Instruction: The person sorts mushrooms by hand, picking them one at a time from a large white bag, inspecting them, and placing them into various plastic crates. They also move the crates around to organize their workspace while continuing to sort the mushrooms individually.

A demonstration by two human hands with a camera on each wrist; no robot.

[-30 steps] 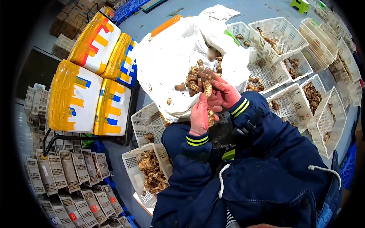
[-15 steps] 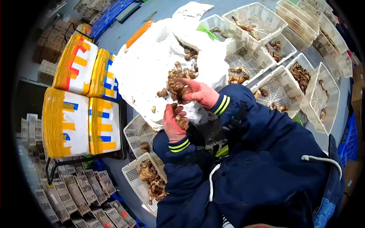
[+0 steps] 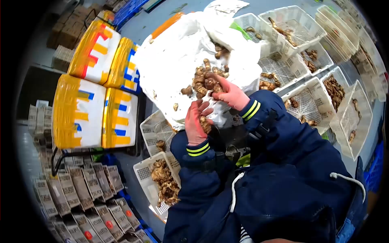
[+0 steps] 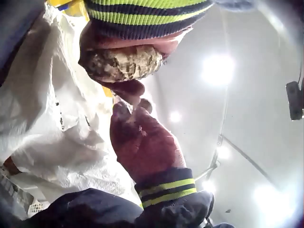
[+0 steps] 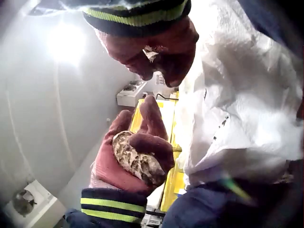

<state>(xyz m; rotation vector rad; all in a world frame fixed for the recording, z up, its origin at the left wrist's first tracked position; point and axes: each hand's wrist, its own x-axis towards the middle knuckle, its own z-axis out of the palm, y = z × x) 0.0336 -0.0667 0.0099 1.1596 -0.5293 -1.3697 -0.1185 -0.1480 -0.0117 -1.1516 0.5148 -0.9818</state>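
Note:
In the head view my left hand, in a pink glove, holds a mushroom against its palm. The right wrist view shows that brown-and-cream mushroom with fingers folded over it and other fingers extended. My right hand, also gloved, is at the near side of a mushroom heap on white sheeting. Its thumb and fingers pinch a brown mushroom; only a pale bit between the fingertips shows in the right wrist view. The two hands are a short way apart.
White mesh baskets with sorted mushrooms stand to the right. A basket of mushrooms sits by my left knee. Taped foam boxes are stacked on a cart at left, above rows of grey crates.
The hands were close together at a long mushroom; my right hand has since moved to the heap and pinches another. My left hand keeps its mushroom. The head view swung left and back.

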